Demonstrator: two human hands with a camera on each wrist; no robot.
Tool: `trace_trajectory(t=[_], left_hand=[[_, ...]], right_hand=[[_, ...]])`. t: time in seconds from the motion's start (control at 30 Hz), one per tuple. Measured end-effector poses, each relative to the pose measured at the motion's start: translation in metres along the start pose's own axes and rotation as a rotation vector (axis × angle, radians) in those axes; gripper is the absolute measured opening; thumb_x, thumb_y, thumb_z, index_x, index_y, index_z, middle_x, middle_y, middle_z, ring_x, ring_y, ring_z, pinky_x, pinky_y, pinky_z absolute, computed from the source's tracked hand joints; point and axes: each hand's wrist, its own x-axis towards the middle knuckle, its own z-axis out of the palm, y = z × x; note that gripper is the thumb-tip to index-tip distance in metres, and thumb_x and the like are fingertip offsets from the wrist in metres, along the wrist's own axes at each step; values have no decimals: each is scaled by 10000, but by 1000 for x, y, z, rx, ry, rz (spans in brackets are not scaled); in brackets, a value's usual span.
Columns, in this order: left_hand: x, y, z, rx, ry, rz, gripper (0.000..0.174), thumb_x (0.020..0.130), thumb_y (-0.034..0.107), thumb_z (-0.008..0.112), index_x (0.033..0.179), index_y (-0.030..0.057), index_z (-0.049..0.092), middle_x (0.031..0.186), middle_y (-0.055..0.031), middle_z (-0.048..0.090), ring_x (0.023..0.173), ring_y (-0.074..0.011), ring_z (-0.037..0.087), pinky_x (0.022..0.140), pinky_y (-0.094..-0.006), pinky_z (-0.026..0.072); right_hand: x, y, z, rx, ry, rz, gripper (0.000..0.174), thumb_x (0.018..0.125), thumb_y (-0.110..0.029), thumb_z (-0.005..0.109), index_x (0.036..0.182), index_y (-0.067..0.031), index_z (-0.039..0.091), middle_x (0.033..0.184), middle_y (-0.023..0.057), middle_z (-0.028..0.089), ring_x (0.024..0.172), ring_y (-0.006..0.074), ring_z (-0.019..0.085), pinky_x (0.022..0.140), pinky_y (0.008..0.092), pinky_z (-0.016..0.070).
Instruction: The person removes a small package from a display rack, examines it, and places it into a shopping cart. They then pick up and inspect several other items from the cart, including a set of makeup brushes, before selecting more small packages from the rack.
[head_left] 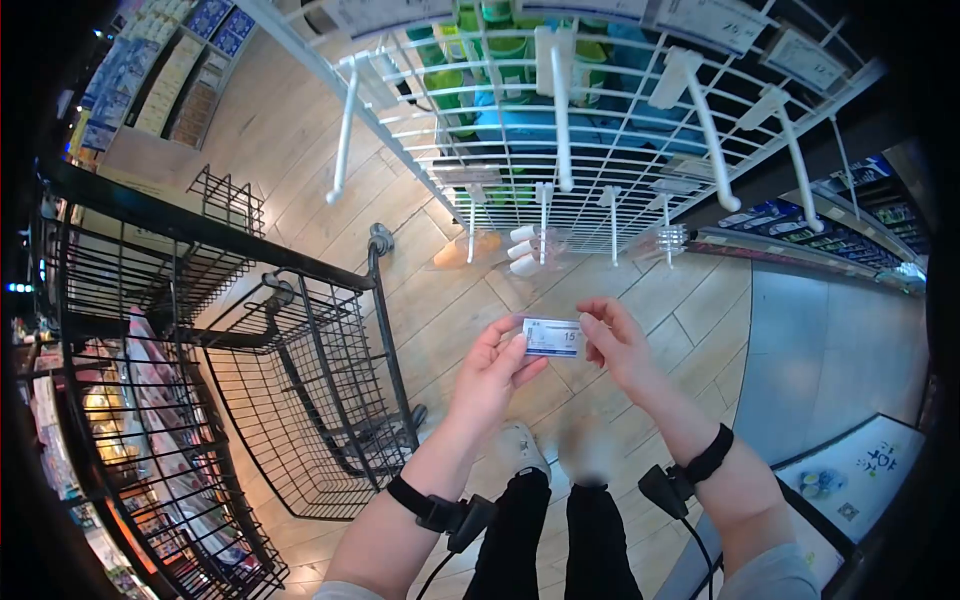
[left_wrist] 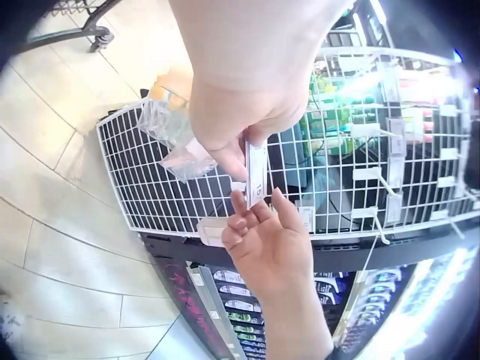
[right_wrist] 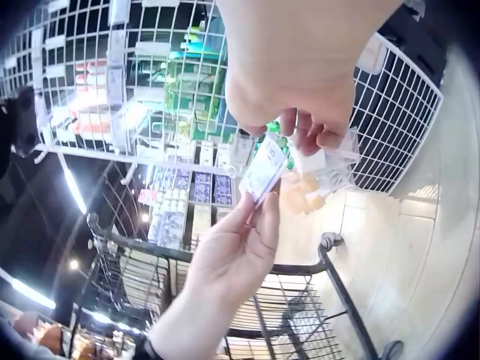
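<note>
A small white price tag with a blue lower edge and a printed "15" is held level in front of the person. The left hand pinches its left end between thumb and fingers. Close to the tag's right end is the right hand, with its fingers loosely bent. In the left wrist view the right palm is turned up, and its thumb stands apart from the tag. The right wrist view shows the tag tilted, with the right fingers just beside its upper end.
A white wire rack with hooks stands ahead, a few clear packs hanging low on it. At left is a black wire shopping cart with goods behind its mesh. Stocked shelves line the right side.
</note>
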Motion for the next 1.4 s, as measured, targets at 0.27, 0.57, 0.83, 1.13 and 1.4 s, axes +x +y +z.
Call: trace_trajectory(t=[0.27,0.57,0.83,1.13,1.4], left_hand=[[8,26,30,-65,-61,-42,268,922,141,467,1183,95,426,1102,-71,545,953,-157,575,872,-315,476],[40,34,31,174,27,132,269,896,126,516,1149,67,446,1039,-63,566,904,-144,574,808,-281,471],[82,67,32,828,289,515,230,817,119,628,996,-14,571,867,-92,621,801,-149,595,712,-267,474],[134,64,37,603,348,486,290,797,133,651,1030,-30,596,946,-92,631,847,-144,591,766,-263,461],[151,60,36,512,359,523,279,810,140,632,1020,-42,605,903,-118,656,810,-144,619,734,-250,478]], right_hand=[[16,-46,-19,217,-168,313,211,904,-232,514,970,-37,562,729,-4,541,602,56,478,530,189,384],[43,-52,-20,106,-151,270,218,891,-224,535,944,-14,566,725,11,548,601,67,497,537,200,403],[79,-48,3,80,21,41,189,888,-148,536,1000,2,558,859,41,581,759,98,560,694,219,465],[120,-38,12,389,305,2,245,814,-84,628,997,58,548,906,95,589,783,135,582,702,218,485],[140,-33,20,418,379,-48,252,797,-79,649,996,54,568,905,82,590,787,126,580,699,209,473]])
